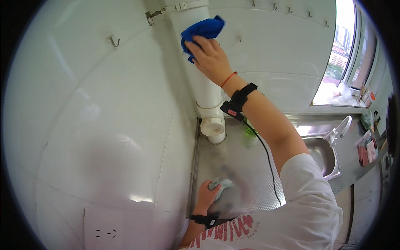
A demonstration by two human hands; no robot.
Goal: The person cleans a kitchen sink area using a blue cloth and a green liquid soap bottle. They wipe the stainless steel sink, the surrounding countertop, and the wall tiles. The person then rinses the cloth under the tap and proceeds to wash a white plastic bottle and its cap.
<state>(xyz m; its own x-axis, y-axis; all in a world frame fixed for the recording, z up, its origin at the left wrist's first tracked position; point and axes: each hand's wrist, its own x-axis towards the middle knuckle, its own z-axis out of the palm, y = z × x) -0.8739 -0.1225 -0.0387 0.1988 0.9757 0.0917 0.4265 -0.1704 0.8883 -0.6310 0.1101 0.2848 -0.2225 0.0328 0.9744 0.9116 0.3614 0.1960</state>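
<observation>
High on a white plastic drainpipe (207,89), my right hand (211,56) presses a bunched blue cloth (204,28) to the pipe's front. The fingers are spread over the cloth's lower part. Low down, over the steel counter (243,162), my left hand (207,195) grips a crumpled pale green cloth (222,187) between thumb and fingers. Whether that cloth touches the counter, I cannot tell. Near its foot the pipe has a round cleanout cap (213,126), and it runs down into the counter's back corner.
A green bottle (251,128) stands behind my right forearm, from whose wrist strap a black cable (269,153) hangs. To the right are a sink (322,156), a white faucet (342,126) and pink cloths (367,153). Metal hooks (114,41) stick out from the white walls.
</observation>
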